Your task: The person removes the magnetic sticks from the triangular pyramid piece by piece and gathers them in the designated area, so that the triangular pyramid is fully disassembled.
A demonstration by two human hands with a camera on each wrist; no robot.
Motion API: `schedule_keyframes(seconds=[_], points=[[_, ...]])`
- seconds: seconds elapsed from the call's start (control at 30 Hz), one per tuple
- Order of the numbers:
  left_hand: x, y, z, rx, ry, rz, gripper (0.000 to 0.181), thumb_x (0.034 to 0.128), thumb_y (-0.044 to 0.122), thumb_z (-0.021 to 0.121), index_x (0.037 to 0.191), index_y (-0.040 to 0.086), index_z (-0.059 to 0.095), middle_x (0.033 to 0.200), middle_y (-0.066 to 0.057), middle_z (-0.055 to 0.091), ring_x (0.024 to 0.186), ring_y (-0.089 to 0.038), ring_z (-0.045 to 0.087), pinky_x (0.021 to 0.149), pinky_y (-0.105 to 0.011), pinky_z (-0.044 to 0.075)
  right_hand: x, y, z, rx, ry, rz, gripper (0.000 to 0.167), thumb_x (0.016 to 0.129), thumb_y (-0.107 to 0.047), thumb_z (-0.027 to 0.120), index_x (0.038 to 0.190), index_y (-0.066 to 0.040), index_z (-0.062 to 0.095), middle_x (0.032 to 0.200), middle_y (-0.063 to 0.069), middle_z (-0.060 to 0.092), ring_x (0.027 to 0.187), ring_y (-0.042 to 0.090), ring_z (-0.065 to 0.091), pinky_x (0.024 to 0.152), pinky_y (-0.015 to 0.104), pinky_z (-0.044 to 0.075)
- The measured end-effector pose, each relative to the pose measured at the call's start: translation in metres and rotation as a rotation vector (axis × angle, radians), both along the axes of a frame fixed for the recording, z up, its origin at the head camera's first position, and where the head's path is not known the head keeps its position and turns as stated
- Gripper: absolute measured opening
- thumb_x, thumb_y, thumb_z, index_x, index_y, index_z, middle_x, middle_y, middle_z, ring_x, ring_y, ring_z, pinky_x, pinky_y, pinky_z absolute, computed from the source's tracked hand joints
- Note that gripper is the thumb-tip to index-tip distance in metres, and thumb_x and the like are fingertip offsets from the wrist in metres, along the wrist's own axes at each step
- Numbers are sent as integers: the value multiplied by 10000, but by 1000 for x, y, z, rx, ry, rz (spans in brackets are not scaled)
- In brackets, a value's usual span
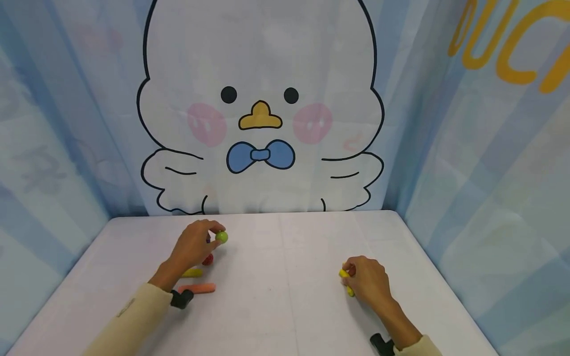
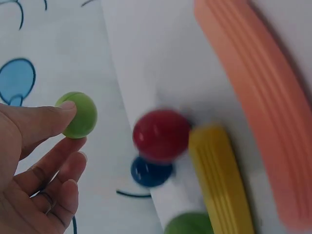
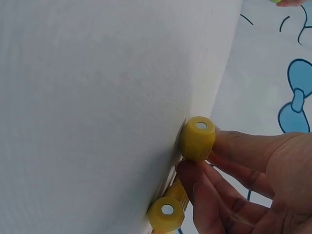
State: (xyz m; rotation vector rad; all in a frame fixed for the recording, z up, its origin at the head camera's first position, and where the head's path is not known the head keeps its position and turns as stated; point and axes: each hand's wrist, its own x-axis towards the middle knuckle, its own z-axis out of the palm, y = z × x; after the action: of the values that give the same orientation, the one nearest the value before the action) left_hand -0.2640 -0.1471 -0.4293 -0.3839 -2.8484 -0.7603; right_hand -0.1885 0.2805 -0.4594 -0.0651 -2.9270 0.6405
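My left hand [image 1: 192,245] pinches a light green ball [image 2: 83,117] between thumb and fingers, held up off the table. Below and beside that hand lie a red ball [image 2: 161,135], a dark blue ball [image 2: 151,171], a yellow ribbed rod [image 2: 219,178] and a curved orange rod [image 2: 258,102]. Over on the right, my right hand [image 1: 368,281] grips a short yellow rod [image 3: 197,141] with thumb and fingertips; a silvery disc shows in its end. Another yellow rod [image 3: 165,214] is just below those fingers. Whether the two yellow rods touch cannot be told.
A second green ball [image 2: 190,224] is partly cut off at the left wrist view's lower edge. The white table [image 1: 267,316] ends against a curtain [image 1: 262,188] printed with a bird, and more curtain [image 1: 490,198] hangs at both sides.
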Motion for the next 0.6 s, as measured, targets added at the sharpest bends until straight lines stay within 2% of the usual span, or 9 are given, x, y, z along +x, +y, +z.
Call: schedule_keyframes(seconds=[0.3,0.6], points=[[-8,-53,2,-28,-32,99,343,939,99,805,1271,55,729,1189,-180,747,997,-328,642,849,-476,580,-1,1,-1,-4,-1,-6,253,771,-107,943,978,-105,798,828,-9,724,783,170,638,627,303,493],[-15,-79,-6,-32,-127,166,338,945,75,785,1265,2,706,1204,-261,710,970,-360,618,826,-469,579,0,0,0,-3,2,1,249,777,-112,938,983,-107,798,835,-5,735,793,172,645,626,313,495]])
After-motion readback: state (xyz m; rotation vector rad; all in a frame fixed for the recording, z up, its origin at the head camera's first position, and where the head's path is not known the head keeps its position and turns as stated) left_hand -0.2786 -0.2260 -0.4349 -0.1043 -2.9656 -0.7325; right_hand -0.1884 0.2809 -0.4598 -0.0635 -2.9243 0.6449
